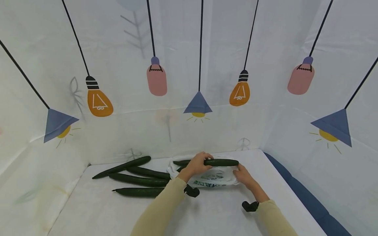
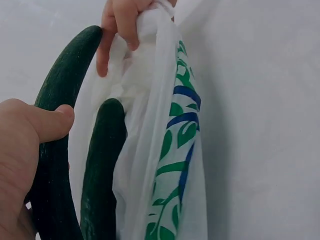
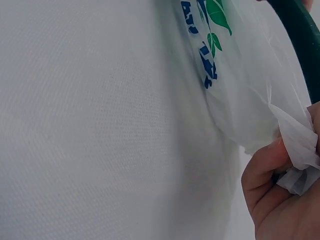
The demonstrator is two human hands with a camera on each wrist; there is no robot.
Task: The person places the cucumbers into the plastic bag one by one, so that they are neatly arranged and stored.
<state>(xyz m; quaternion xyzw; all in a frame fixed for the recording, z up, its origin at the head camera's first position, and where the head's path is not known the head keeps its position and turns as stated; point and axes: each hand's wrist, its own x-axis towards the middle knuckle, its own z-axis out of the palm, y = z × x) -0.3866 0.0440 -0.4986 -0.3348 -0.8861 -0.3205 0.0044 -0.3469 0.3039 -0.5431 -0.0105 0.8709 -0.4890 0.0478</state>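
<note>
My left hand (image 1: 197,165) grips a long dark green cucumber (image 1: 222,162), thumb lying across it in the left wrist view. The cucumber is held lengthwise over a white plastic bag (image 1: 220,177) printed with green leaves and blue marks. Inside the bag's mouth lies another cucumber (image 2: 103,165). At the bag's right end my right hand (image 1: 244,175) pinches the thin plastic rim, which bunches between thumb and fingers in the right wrist view. The held cucumber's far tip comes right beside the right fingers. Part of the cucumber is hidden behind my left hand.
Several loose cucumbers (image 1: 138,180) lie on the white table (image 1: 212,213), left of the bag, partly behind my left forearm. White curtains with printed lamps surround the table at the back and sides. A blue padded seat (image 1: 307,193) runs along the right edge.
</note>
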